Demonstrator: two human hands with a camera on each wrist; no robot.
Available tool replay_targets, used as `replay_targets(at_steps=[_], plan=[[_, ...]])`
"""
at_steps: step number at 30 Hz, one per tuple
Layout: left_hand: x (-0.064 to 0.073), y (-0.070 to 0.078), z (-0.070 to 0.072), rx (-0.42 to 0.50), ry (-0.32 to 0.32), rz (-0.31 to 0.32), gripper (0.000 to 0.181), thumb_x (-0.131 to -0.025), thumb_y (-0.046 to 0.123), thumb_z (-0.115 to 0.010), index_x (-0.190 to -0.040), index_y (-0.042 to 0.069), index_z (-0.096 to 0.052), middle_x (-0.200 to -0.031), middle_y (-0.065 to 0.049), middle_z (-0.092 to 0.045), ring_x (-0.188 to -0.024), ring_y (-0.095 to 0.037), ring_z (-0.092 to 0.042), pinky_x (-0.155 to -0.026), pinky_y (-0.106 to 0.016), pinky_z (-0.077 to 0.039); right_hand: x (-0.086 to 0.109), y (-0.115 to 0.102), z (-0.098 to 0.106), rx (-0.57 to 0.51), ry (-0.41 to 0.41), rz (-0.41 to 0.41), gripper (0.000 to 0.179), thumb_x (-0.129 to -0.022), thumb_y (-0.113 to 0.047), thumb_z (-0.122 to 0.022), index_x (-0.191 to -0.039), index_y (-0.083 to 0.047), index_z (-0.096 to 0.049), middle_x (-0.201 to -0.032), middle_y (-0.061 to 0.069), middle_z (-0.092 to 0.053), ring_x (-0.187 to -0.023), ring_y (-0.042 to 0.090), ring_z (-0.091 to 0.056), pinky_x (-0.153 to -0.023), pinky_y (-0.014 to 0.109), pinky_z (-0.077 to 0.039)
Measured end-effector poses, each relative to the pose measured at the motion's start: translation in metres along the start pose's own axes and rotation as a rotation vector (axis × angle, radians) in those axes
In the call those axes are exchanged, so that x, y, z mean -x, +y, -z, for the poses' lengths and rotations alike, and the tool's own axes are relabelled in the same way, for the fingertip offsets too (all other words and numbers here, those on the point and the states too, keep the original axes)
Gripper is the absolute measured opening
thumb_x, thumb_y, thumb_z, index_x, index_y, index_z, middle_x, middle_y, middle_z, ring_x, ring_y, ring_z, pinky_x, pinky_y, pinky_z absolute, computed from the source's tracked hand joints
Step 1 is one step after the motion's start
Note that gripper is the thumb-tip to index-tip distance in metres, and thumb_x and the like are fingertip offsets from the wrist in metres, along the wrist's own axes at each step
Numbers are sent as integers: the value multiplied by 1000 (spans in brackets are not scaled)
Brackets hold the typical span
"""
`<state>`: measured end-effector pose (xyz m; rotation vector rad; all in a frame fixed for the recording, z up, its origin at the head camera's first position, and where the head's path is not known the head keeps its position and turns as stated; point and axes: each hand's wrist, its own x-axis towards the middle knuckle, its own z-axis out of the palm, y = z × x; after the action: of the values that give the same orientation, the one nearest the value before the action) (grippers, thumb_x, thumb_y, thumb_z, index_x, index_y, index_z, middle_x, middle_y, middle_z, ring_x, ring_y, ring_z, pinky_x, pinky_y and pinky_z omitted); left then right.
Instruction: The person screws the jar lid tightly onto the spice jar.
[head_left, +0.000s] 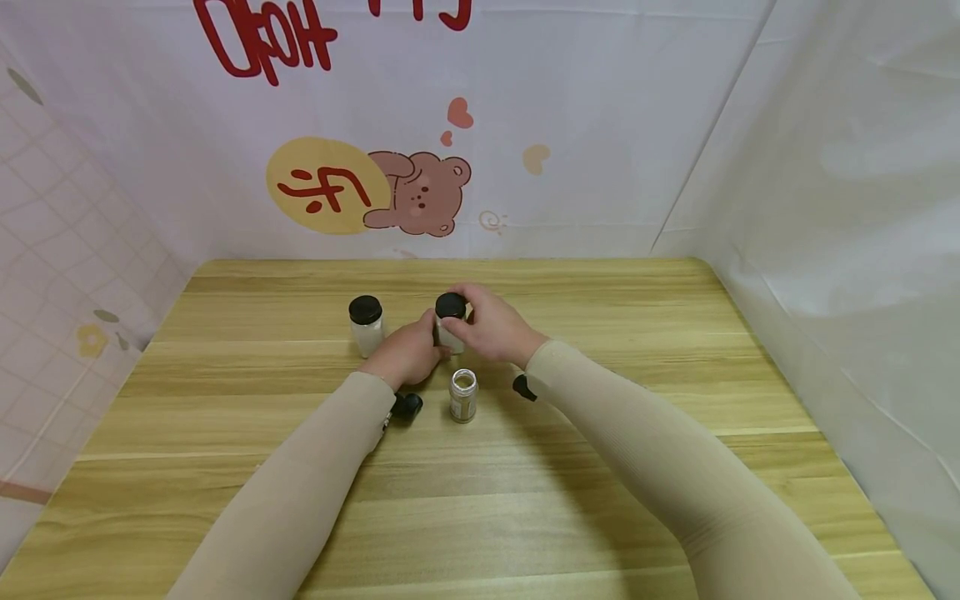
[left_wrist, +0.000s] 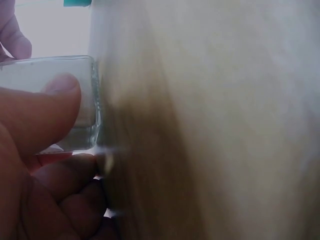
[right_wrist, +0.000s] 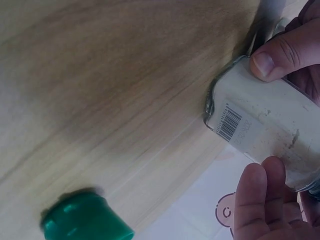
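Note:
Near the middle of the table a square glass jar (head_left: 451,340) of pale powder stands under a dark lid (head_left: 450,305). My left hand (head_left: 408,354) grips its lower body, the thumb (left_wrist: 62,100) lying along the glass near the base. From the other side, my right hand (head_left: 491,321) holds the top at the lid, thumb in front and fingers behind. A label with a barcode (right_wrist: 231,122) shows on the jar in the right wrist view. Just in front of the hands stands a small lidless glass bottle (head_left: 462,398).
A similar dark-lidded jar (head_left: 367,329) stands left of my left hand. Small black things show beside the left wrist (head_left: 407,407) and right wrist (head_left: 525,386). The right wrist view has a green rounded thing (right_wrist: 82,217) at lower left. A white printed curtain (head_left: 600,125) hangs behind the wooden table (head_left: 465,533).

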<state>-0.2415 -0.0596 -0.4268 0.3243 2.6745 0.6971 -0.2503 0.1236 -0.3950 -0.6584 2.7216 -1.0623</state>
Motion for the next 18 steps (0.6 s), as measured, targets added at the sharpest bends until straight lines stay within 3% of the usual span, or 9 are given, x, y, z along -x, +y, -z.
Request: replay_targets(at_steps=[5, 10, 18], plan=[[0, 0, -1, -1, 3, -1, 55, -107, 36, -62, -152, 14, -38, -149, -18, -59, -133, -34, -61, -109, -53, -49, 0, 0, -1, 8, 0, -17, 54, -104, -32, -68, -148, -7, -50, -124, 10, -65, -78, 17, -60, -67, 28, -49], [0, -1, -1, -6, 2, -3, 56, -107, 35, -62, -153, 14, -36, -148, -18, -60, -130, -33, -62, -107, -52, -50, -1, 1, 0, -1, -19, 14, 58, -105, -28, -67, -154, -5, -47, -136, 13, -62, -80, 16, -62, -71, 27, -51], [1, -1, -1, 9, 5, -5, 59, -107, 36, -62, -155, 15, -35, -154, -18, -56, -141, -37, -56, -114, -56, -46, -2, -1, 0, 22, -9, -15, 53, -105, -32, -67, -149, -7, -52, -133, 10, -63, -83, 17, -62, -72, 29, -51]])
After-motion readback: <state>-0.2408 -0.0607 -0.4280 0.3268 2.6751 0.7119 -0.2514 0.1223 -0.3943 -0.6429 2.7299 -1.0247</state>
